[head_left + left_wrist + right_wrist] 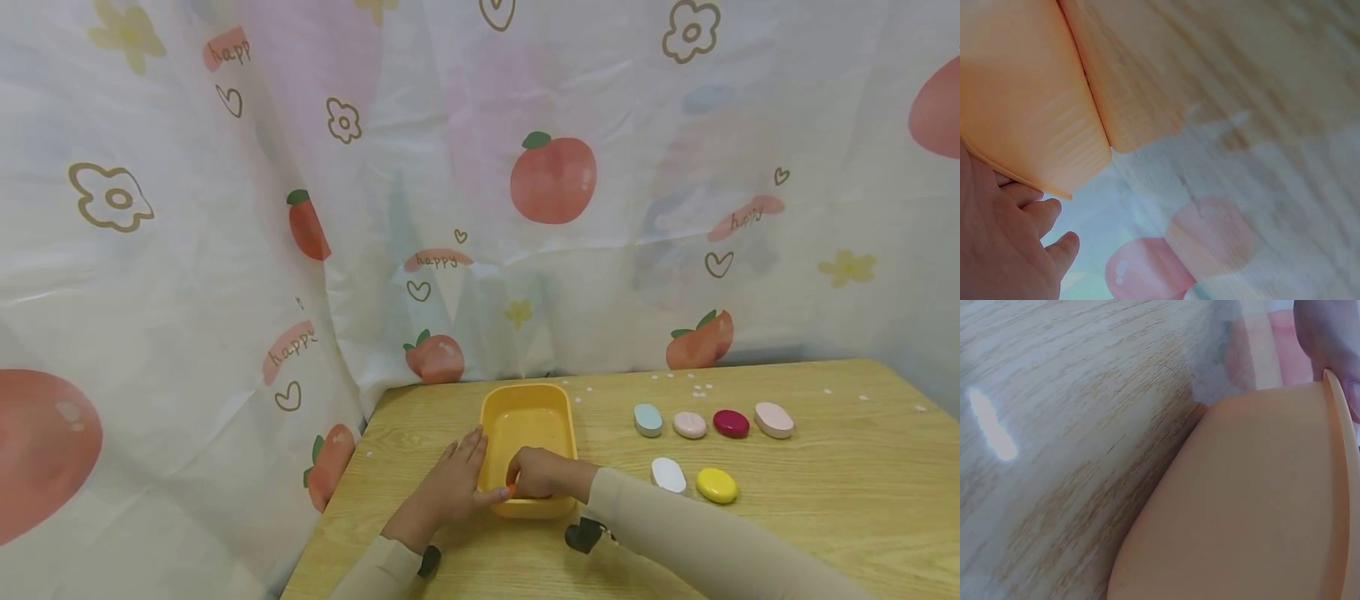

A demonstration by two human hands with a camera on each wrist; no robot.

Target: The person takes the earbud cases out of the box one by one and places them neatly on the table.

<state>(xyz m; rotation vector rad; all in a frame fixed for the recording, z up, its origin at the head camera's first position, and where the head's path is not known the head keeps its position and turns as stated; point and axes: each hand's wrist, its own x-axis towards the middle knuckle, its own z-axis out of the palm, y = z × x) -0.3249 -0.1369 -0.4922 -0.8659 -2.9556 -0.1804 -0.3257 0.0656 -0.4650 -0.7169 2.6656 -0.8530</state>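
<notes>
A yellow-orange rectangular plastic basin (572, 417) stands on the wooden table in front of me. My left hand (453, 479) lies along its left rim with the fingers straight and the thumb reaching over the near left corner. In the left wrist view, the fingers of the left hand (1010, 231) touch the rim from outside. My right hand (536, 473) reaches into the near part of the basin with curled fingers. At its fingertips, close to the left thumb, it pinches a small bright orange object (512, 491), mostly hidden by the hand.
Right of the basin lie several smooth oval pieces: pale blue (648, 420), light pink (690, 425), dark red (731, 423), another pink (774, 420), white (668, 475) and yellow (717, 485). A fruit-patterned curtain (480, 208) hangs behind and left of the table (840, 500).
</notes>
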